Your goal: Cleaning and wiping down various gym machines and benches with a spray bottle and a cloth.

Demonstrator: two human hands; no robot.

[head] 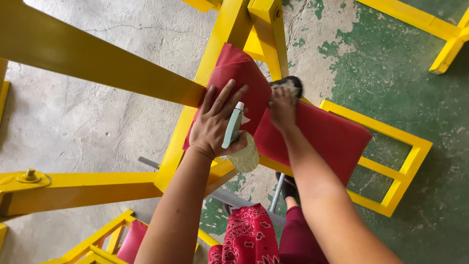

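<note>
Left hand [215, 122] lies flat with fingers spread on the upper red pad [242, 78], while its thumb and palm clamp a pale green spray bottle [234, 128]. Right hand [282, 106] is closed around a dark cloth [289, 85], pressed at the seam between the two pads.

Floor [97, 122]: bare grey concrete, cracked, with worn green paint [391, 73] toward the right. Frame [97, 63]: yellow steel bars crossing the view, one broad beam running from upper left to the pads; a second yellow frame sits at the upper right corner. Lower red pad [332, 137]: long axis slants from upper left down to lower right, resting on the yellow frame. Upper pad: tilts up toward the top of the view. Bottle: long axis near vertical, nozzle pointing up toward the pad, rounded body [245, 157] hanging below the wrist.
</note>
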